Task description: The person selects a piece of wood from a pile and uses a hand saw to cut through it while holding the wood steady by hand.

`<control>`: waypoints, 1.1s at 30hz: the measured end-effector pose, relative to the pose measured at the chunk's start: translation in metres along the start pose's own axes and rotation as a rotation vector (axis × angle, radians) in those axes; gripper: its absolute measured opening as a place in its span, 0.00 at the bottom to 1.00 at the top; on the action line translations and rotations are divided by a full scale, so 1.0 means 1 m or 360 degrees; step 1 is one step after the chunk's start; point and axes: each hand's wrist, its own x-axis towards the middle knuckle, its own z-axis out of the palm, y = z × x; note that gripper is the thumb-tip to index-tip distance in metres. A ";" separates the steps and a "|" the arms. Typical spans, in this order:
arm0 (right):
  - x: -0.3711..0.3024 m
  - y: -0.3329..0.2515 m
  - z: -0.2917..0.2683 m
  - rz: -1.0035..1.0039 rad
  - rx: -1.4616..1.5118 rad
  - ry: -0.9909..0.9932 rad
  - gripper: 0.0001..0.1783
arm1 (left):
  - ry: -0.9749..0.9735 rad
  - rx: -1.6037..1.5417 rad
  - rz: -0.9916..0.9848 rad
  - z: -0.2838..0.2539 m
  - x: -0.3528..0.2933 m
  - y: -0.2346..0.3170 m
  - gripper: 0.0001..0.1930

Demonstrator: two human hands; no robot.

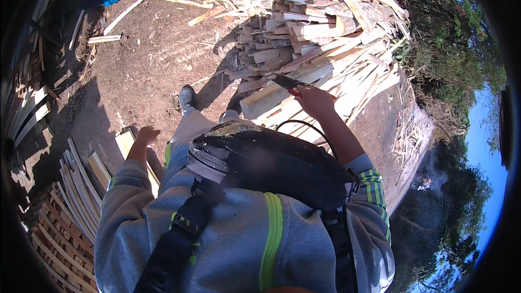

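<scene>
Well, from where I stand, the person's right hand [315, 101] is wrapped round the red handle of a long, dark-bladed hand tool [289, 81], its fingers closed on the grip. The blade points away from the body, toward the upper left, over the near ends of a big heap of pale, rough-sawn wooden boards [347, 87]; whether it actually touches the wood I can't honestly tell from this angle.

The left hand [145, 135] hangs lower, near a flat, pale yellow plank [126, 142] on the ground. Its fingers look partly bent, but I cannot tell whether they pinch anything.

Across the person's front sits a bulky black zipped bag [260, 163], speckled with dust, over a grey sweatshirt [233, 239] with yellow-green stripes. Beyond the feet, a tight stack of short, brownish wood pieces [268, 40] sits against the heap, on brown bare earth [157, 43]. Long, thin, curved-looking pale strips [77, 190] lie at lower left, and leafy green trees [450, 38] rise on the right.
</scene>
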 end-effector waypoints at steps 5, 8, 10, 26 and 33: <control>-0.016 -0.006 -0.022 0.0098 0.0183 -0.0083 0.23 | -0.0064 -0.0001 0.0159 0.001 -0.009 0.058 0.29; -0.010 0.007 -0.083 0.0160 0.0825 -0.0317 0.31 | 0.0063 0.0223 0.0384 -0.002 0.002 0.086 0.27; -0.022 0.005 -0.115 0.0516 0.1244 -0.0198 0.31 | 0.0073 0.0279 0.0484 -0.018 -0.003 0.117 0.26; -0.171 -0.038 0.167 0.1669 0.2861 0.0851 0.15 | -0.0113 0.0231 0.1033 -0.059 -0.099 0.315 0.27; -0.192 -0.066 0.253 0.1814 0.3224 0.0904 0.23 | 0.0387 0.0864 0.1702 -0.004 -0.143 0.425 0.44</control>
